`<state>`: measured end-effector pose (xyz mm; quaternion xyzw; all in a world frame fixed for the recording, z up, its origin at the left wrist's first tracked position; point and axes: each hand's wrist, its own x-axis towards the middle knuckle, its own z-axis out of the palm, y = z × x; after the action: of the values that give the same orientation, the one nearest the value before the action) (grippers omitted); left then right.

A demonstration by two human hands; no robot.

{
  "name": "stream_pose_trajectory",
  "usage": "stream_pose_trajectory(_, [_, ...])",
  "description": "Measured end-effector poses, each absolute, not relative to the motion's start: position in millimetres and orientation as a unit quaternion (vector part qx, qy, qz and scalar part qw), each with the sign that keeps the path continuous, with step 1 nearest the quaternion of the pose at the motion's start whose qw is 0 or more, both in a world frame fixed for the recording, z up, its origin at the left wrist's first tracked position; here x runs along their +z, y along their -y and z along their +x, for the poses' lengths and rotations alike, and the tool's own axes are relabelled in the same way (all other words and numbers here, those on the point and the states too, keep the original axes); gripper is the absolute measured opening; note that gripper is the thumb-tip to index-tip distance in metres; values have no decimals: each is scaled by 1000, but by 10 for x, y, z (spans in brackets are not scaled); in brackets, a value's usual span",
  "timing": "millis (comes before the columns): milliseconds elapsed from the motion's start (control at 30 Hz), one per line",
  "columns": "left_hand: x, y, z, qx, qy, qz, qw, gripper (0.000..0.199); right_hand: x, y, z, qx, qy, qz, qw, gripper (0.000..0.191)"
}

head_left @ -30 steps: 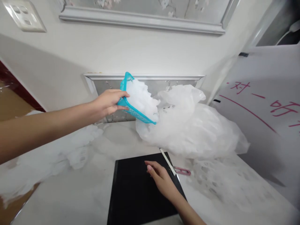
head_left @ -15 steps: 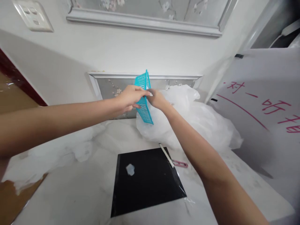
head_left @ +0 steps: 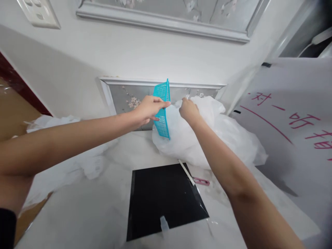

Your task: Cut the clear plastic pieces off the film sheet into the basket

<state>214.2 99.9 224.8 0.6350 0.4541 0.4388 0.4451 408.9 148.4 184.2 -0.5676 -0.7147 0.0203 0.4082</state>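
Note:
My left hand (head_left: 150,110) grips the rim of a turquoise plastic mesh basket (head_left: 163,126), thumb over the edge and fingers against its outer side. The basket is tipped on its side, its opening facing right. To the right of it, my right hand (head_left: 188,110) is closed, apart from the basket and in front of a large white plastic bag (head_left: 178,138). Whether its bent fingers hold anything is hidden. Below, a small translucent whitish piece (head_left: 164,224), blurred, shows at the near edge of a black square mat (head_left: 158,193).
A white strip (head_left: 186,172) crosses the mat's right edge beside a pink-handled cutter (head_left: 201,181). White plastic sheeting (head_left: 89,162) covers the left of the marble-patterned table (head_left: 85,214). A board with red writing (head_left: 285,138) stands right; a wall closes the back.
My right hand has drawn away from the basket to the right. The basket remains in my left hand. A translucent piece shows at the mat's near edge, where one was at its upper left before.

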Motion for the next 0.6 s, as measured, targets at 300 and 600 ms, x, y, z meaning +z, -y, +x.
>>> stream_pose_trajectory(300, [2160,-988,1879,398,-460,656,447,26,-92,905,3515,180,936,-259,156,46])
stream_pose_trajectory(600, [2180,-918,2056,379,-443,679,446,25,-396,635,2737,188,900,-357,164,49])
